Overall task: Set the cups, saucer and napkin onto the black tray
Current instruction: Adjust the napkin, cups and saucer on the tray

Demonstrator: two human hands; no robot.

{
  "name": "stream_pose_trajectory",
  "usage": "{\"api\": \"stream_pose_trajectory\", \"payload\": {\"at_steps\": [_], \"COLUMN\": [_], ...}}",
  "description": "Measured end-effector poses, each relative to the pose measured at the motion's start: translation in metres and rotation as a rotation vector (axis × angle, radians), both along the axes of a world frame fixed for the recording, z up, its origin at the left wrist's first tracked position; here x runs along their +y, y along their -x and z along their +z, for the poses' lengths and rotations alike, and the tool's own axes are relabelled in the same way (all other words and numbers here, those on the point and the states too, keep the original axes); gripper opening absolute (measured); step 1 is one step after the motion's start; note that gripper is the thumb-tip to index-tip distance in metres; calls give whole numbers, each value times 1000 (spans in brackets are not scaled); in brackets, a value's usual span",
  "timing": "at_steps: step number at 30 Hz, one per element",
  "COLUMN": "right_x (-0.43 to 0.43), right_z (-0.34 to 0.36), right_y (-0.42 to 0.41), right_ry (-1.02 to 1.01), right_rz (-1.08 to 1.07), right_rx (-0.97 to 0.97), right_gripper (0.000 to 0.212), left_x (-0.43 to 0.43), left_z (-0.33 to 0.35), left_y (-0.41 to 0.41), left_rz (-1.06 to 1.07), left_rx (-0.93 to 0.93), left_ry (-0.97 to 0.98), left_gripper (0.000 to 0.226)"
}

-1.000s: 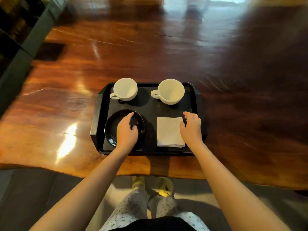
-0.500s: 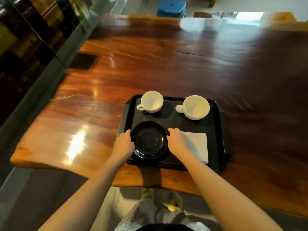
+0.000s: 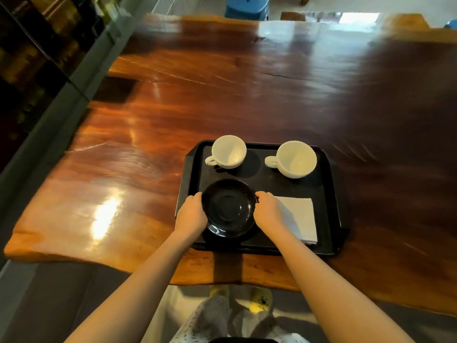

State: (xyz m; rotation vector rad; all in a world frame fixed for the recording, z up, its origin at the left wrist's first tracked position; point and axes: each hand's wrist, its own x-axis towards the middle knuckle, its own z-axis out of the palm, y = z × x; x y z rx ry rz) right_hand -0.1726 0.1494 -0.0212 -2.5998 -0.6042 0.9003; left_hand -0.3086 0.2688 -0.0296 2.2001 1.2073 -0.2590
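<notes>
A black tray [image 3: 329, 194] lies near the front edge of the wooden table. Two white cups stand at its far side, the left cup [image 3: 228, 152] and the right cup [image 3: 295, 159], both with handles pointing left. A black saucer [image 3: 228, 207] sits at the tray's near left. My left hand [image 3: 191, 215] grips its left rim and my right hand [image 3: 268, 211] grips its right rim. A folded white napkin [image 3: 300, 216] lies at the near right, partly under my right wrist.
The glossy wooden table [image 3: 222, 95] stretches far ahead and to both sides. A dark cabinet [image 3: 32, 58] runs along the left. A blue stool [image 3: 247, 7] stands beyond the far edge. My feet show below the table's near edge.
My right hand left the napkin and moved to the saucer's right rim. My left hand shifted from on top of the saucer to its left rim. The camera swung, showing more of the table.
</notes>
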Motion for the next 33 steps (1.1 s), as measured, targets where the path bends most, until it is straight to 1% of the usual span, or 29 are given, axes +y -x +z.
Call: {"api": "stream_pose_trajectory", "payload": {"at_steps": [2, 4, 5, 7, 9, 12, 14, 16, 18, 22, 25, 33], "right_x": [2, 8, 12, 22, 35, 52, 58, 62, 64, 63, 62, 62], "right_z": [-1, -2, -2, -2, -2, -6, -10, -15, -21, -27, -29, -28], "right_y": [-2, -9, -13, -23, -31, -42, -44, -44, -40, -33, -34, -37], "right_ry": [-50, -145, -189, -257, -294, -327, -377, -438, -487, -544, -559, -591], "right_rz": [-34, -73, -75, -63, -61, -62, -84, -112, -167, -326, -352, -361], "right_rx": [33, 36, 33, 60, 116, 169, 228, 277, 271, 208, 197, 206], "right_gripper": [45, 47, 50, 57, 66, 80, 85, 84, 79, 70, 70, 69], "left_x": [3, 12, 18, 32, 43, 58, 64, 68, 71, 76, 76, 73], "left_z": [7, 16, 20, 27, 29, 22, 15, 10, 8, 3, 1, -2], "left_y": [-4, -14, -21, -39, -58, -77, -83, -88, -92, -98, -104, -106], "left_rz": [-12, 21, 45, 83, 122, 149, 133, 156, 169, 111, 83, 114], "left_rx": [12, -47, -93, -168, -204, -278, -341, -387, -405, -403, -419, -448], "left_ry": [-54, -95, -83, 5, 93, 158, 168, 187, 190, 190, 201, 201], "left_gripper": [45, 53, 59, 68, 72, 70, 61, 52, 47, 47, 43, 42]}}
